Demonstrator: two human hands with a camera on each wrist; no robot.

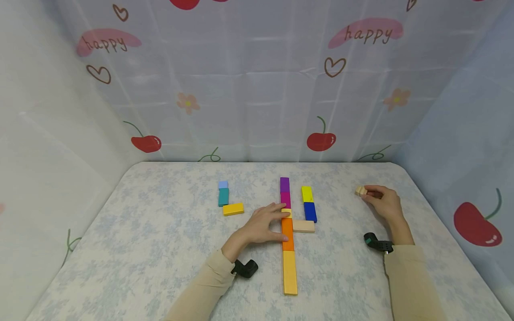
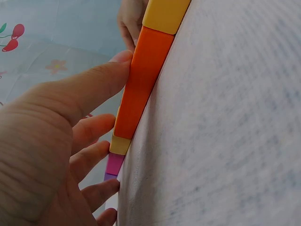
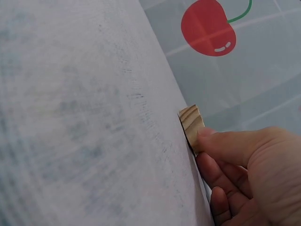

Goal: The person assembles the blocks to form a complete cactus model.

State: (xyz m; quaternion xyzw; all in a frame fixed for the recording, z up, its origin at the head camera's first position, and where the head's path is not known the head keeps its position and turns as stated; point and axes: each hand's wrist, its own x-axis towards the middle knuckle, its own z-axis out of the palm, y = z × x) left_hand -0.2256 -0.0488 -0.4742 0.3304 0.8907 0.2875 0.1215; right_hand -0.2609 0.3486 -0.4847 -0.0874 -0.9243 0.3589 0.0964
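Note:
My left hand (image 1: 263,224) reaches over a straight column of blocks, its thumb on the orange block (image 2: 143,80) and its fingers extended across the small yellow block (image 2: 121,145) and the magenta block (image 1: 285,199). A purple block (image 1: 284,184) tops that column, and a long yellow-orange block (image 1: 290,273) forms its near end. Far to the right, my right hand (image 1: 386,205) pinches a small plain wooden block (image 3: 192,125) between thumb and fingers, low at the table surface. Part of the wooden block is hidden behind the fingertips.
A pale wooden block (image 1: 304,226) juts right from the column, below a dark blue block (image 1: 310,212) and a bright yellow block (image 1: 307,194). Left of the column lie a light blue block (image 1: 223,184), a teal block (image 1: 223,197) and a yellow block (image 1: 233,209). A patterned curtain (image 1: 249,89) stands behind.

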